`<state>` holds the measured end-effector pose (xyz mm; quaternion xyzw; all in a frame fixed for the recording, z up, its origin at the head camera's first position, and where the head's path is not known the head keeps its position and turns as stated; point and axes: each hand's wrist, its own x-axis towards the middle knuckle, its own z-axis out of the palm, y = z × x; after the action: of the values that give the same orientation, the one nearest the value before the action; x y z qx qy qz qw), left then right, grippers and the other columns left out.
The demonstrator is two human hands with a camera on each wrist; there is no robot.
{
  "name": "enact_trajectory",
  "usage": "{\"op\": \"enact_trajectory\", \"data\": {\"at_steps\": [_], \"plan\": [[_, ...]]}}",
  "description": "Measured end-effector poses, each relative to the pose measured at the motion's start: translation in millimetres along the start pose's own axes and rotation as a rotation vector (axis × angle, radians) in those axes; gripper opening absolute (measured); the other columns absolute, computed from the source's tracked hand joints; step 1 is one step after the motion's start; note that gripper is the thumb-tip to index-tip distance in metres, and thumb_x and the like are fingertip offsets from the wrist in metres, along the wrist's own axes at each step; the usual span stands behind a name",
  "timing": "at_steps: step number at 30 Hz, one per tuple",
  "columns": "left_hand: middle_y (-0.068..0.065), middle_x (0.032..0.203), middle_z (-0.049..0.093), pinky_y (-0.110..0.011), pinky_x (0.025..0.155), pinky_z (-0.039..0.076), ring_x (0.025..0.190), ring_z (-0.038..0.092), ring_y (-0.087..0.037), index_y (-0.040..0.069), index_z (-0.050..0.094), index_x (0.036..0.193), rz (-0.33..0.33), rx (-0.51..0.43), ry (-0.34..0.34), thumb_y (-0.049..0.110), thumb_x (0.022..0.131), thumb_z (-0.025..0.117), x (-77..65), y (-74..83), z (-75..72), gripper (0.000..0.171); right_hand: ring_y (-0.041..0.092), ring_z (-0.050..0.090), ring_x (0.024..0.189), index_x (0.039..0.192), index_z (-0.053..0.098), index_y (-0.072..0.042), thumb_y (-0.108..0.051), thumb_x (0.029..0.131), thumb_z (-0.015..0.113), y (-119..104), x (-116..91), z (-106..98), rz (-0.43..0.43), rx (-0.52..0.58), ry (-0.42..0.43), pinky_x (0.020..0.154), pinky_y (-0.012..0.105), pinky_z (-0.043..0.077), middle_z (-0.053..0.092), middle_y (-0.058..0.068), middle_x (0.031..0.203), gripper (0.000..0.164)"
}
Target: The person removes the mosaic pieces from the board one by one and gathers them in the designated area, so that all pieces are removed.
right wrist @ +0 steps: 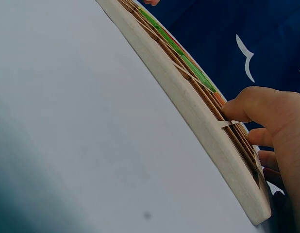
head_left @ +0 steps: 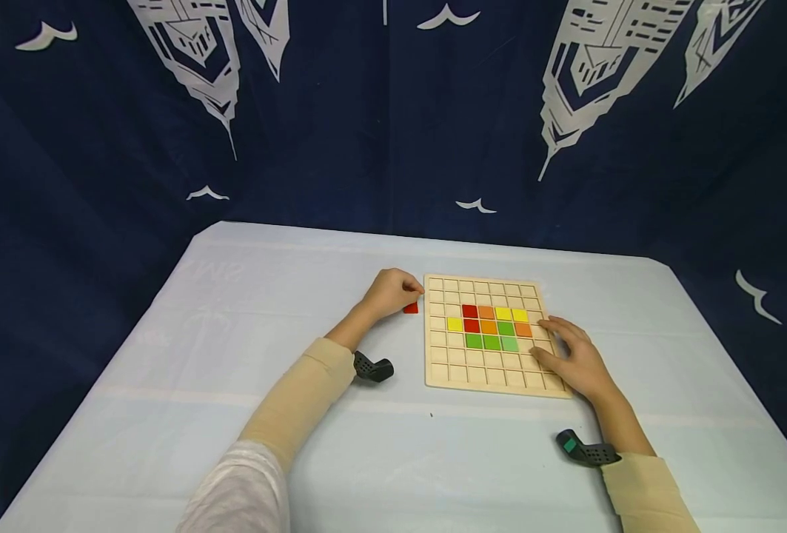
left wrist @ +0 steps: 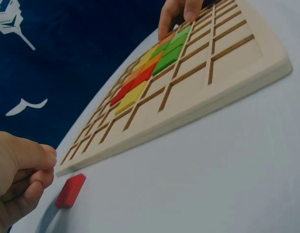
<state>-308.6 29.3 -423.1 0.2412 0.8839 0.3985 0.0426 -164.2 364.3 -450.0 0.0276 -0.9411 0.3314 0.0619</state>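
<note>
While the left hand (head_left: 388,292) curls its fingers (cannot tell if anything is pinched), a red tile (left wrist: 71,191) lies just left of the board (head_left: 475,358). Right hand (head_left: 578,360), fingers relaxed, touches it; light pressure should prevent shifting.

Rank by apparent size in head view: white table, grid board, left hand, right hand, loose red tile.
1. White table
2. Grid board
3. Right hand and left hand, unranked: the right looks bigger, but it is spread and seems nearer the camera
4. Loose red tile, partly hidden
</note>
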Motion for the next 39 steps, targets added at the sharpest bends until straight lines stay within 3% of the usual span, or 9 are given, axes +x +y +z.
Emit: {"op": "enact_trajectory", "data": {"at_steps": [8,24,39], "plan": [[-0.003,0.092,0.073,-0.020,0.068,0.048,0.077,0.060,-0.011,0.005,0.077,0.096,0.040,-0.035,-0.002,0.008,0.091,0.067,2.6,11.8,12.4,0.011,0.051,0.023,0.137,0.138,0.048,0.003,-0.033,0.090,0.067,0,1,2,-0.007,-0.008,0.004,0.103,0.070,0.021,0.034,0.027,0.148,0.063],[0.001,0.087,0.070,-0.018,0.070,0.046,0.077,0.058,-0.009,0.006,0.076,0.094,0.091,-0.070,0.011,0.007,0.089,0.068,10.4,27.3,41.3,0.010,0.051,0.023,0.137,0.139,0.047,0.002,-0.034,0.090,0.067,1,0,1,0.003,-0.016,-0.001,0.102,0.070,0.020,0.033,0.027,0.149,0.064],[0.002,0.086,0.069,-0.018,0.072,0.045,0.079,0.058,-0.008,0.008,0.075,0.098,0.097,-0.007,-0.033,0.012,0.090,0.070,18.0,35.0,56.8,0.011,0.050,0.023,0.137,0.139,0.047,0.003,-0.033,0.090,0.067,1,0,2,0.002,-0.020,0.001,0.103,0.070,0.020,0.033,0.027,0.149,0.064]]}}
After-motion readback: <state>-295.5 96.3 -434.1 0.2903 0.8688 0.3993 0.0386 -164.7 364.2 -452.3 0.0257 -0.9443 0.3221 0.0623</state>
